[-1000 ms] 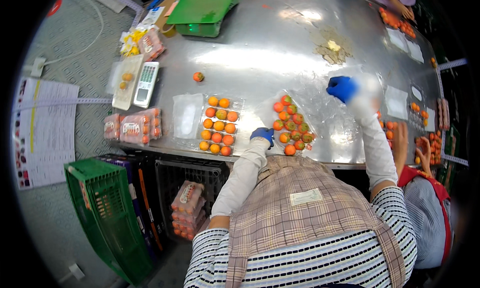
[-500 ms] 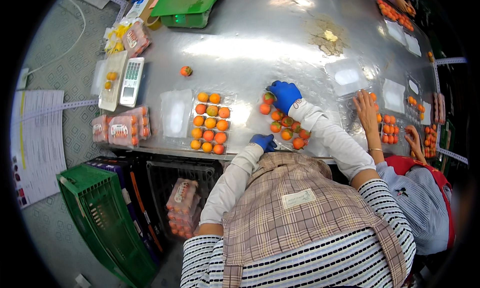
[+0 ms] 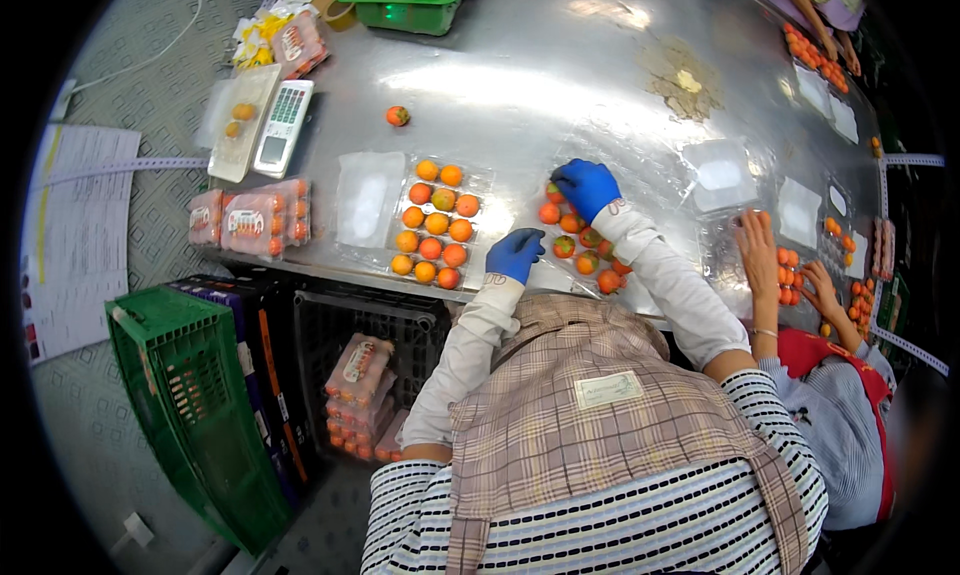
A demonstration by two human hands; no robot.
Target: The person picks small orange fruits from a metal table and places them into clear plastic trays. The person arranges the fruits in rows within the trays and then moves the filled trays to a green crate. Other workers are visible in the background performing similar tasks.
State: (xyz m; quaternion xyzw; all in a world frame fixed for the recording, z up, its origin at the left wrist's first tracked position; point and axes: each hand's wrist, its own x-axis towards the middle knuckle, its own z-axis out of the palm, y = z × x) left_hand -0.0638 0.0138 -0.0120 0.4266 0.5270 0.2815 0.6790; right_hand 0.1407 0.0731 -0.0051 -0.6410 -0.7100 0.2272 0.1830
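Packing orange fruits into clear trays: left hand (image 3: 515,254) resting loosely curled, empty, beside full tray (image 3: 436,224); right hand (image 3: 586,186) reaching fingers-down onto loose fruit pile (image 3: 582,243), grip unclear; empty trays (image 3: 720,171) beyond waiting.

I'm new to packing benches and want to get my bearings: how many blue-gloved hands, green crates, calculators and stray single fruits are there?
Blue-gloved hands: 2, left hand, right hand
Green crates: 2, table crate, floor crate
Calculator: 1
Stray orange fruit on bare metal: 1
Total: 6
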